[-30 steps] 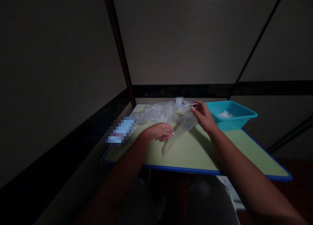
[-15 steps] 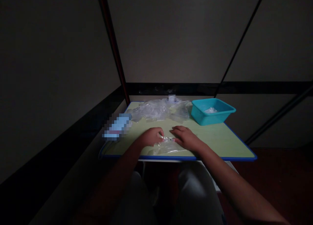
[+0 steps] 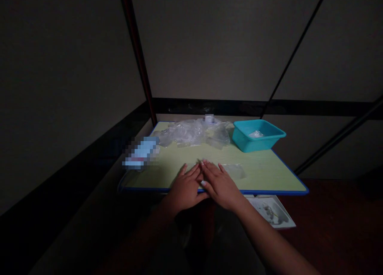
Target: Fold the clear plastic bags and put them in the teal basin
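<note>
My left hand (image 3: 186, 186) and my right hand (image 3: 219, 182) lie flat, side by side, at the near edge of a pale green table (image 3: 269, 175) with a blue rim. Both have their fingers stretched out and press on a clear plastic bag (image 3: 235, 170), which lies flat and sticks out to the right of my right hand. Neither hand grips anything.
A heap of clear plastic bags (image 3: 193, 132) sits at the back of the table. A teal tub (image 3: 257, 135) with a bit of plastic inside stands at the back right. A blurred pale blue item (image 3: 140, 153) is at the left edge. A white sheet (image 3: 271, 211) lies below the table.
A second ago my hands held the bag up near the heap. They brought it to the near edge, laid it down, and now rest flat on it.
</note>
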Demonstrator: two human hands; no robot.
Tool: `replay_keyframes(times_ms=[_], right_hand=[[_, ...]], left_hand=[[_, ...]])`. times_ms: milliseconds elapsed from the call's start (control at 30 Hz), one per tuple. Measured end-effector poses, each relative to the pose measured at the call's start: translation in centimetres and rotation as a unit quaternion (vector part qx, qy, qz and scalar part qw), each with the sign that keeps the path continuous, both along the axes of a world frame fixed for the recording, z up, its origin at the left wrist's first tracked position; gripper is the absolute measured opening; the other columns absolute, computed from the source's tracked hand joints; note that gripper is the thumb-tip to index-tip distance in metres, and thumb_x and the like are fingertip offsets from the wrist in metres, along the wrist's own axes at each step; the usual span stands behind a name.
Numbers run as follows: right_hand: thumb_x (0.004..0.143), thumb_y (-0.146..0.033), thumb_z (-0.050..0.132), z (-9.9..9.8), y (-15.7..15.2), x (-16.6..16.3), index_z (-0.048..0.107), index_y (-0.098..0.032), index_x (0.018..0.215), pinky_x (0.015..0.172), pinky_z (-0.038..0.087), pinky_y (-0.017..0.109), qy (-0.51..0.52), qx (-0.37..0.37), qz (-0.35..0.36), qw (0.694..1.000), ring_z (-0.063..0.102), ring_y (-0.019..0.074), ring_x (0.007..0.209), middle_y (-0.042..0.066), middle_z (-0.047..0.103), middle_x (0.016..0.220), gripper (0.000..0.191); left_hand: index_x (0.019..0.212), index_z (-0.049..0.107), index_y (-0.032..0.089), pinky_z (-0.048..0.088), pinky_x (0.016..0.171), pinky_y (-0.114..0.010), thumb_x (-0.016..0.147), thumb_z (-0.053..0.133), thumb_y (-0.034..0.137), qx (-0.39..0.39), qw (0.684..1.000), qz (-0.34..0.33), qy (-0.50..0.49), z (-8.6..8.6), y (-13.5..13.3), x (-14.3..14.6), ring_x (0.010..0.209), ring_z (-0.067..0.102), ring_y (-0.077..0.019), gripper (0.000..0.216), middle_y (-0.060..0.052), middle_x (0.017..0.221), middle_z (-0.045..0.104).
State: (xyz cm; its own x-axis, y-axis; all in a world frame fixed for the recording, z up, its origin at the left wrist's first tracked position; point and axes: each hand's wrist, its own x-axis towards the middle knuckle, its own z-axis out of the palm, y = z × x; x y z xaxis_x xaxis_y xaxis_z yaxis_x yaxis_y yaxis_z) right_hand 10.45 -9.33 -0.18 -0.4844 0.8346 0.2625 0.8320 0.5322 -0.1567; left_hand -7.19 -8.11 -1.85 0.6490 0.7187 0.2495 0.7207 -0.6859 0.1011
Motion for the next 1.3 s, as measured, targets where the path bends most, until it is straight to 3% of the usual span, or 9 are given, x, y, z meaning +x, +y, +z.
replay_keyframes(times_ms=[167,433,667,833,933,1033,1133,1300], right_hand=[[0.093,-0.046,0.031,-1.4,-0.7,1.8,0.016,-0.018,0.147,0.110,0.015,0.054,-0.052,-0.043,-0.079,0.995,0.019,0.0226,0.138,0.009,0.019,0.150,0.062],[0.095,-0.047,0.023,-1.1,-0.8,7.9,0.013,-0.024,0.147,0.109,0.015,0.055,-0.086,-0.085,-0.208,0.971,0.015,0.0208,0.139,0.004,0.017,0.151,0.058],[0.096,-0.039,0.016,-1.3,0.3,6.5,0.010,-0.024,0.147,0.108,0.007,0.059,-0.077,-0.062,-0.249,0.964,0.012,0.0202,0.140,0.002,0.011,0.152,0.054],[0.093,-0.034,0.019,-1.9,1.8,5.8,0.012,-0.019,0.147,0.106,0.012,0.062,-0.106,-0.079,-0.257,0.957,0.014,0.0223,0.139,0.004,0.013,0.152,0.056],[0.090,-0.028,0.027,-2.3,1.8,6.2,0.014,-0.019,0.147,0.106,0.014,0.060,-0.153,-0.090,-0.243,0.954,0.013,0.0226,0.140,0.005,0.014,0.152,0.058],[0.087,-0.024,0.034,-2.2,1.4,6.6,0.017,-0.021,0.146,0.108,0.014,0.056,-0.180,-0.085,-0.235,0.951,0.014,0.0232,0.139,0.006,0.018,0.151,0.062],[0.087,-0.024,0.034,-1.8,0.9,6.5,0.017,-0.021,0.146,0.107,0.017,0.057,-0.171,-0.069,-0.220,0.958,0.012,0.0242,0.140,0.007,0.018,0.151,0.062],[0.094,-0.029,0.017,-1.3,1.1,5.9,0.015,-0.019,0.147,0.107,0.016,0.057,-0.136,-0.079,-0.246,0.956,0.010,0.0205,0.140,0.005,0.012,0.153,0.054]], left_hand=[[0.143,0.025,0.023,0.007,0.111,-0.051,0.081,0.037,0.070,0.008,1.000,0.001,0.017,-0.6,0.3,-0.3,0.138,0.021,-0.0257,0.079,-0.011,0.150,0.026],[0.144,0.024,0.024,0.011,0.110,-0.053,0.080,0.041,0.068,0.004,1.000,0.009,0.025,-0.5,0.3,-0.2,0.139,0.018,-0.0278,0.079,-0.010,0.151,0.024],[0.145,0.019,0.018,0.003,0.108,-0.062,0.084,0.037,0.064,0.016,0.999,0.052,0.000,2.2,-0.8,1.1,0.139,0.015,-0.0299,0.078,-0.014,0.151,0.019],[0.145,0.019,0.015,0.003,0.112,-0.055,0.088,0.022,0.063,0.020,0.999,0.011,-0.031,3.8,-1.9,6.0,0.141,0.009,-0.0232,0.074,-0.011,0.152,0.016],[0.146,0.014,0.013,0.007,0.113,-0.049,0.088,0.019,0.065,0.002,0.999,-0.041,-0.027,3.6,-1.8,9.5,0.142,0.004,-0.0209,0.078,-0.010,0.153,0.010],[0.146,0.009,0.011,0.014,0.113,-0.048,0.089,0.018,0.063,-0.039,0.998,-0.035,-0.030,2.6,-0.9,11.6,0.142,0.002,-0.0228,0.079,-0.011,0.154,0.007],[0.147,0.007,0.011,0.018,0.112,-0.047,0.090,0.015,0.062,-0.082,0.996,-0.005,-0.041,1.6,0.3,11.8,0.141,0.007,-0.0234,0.077,-0.012,0.153,0.009],[0.145,0.022,0.014,0.016,0.113,-0.046,0.089,0.009,0.062,-0.087,0.995,0.041,-0.033,0.6,1.3,9.8,0.140,0.015,-0.0214,0.074,-0.010,0.151,0.022]])
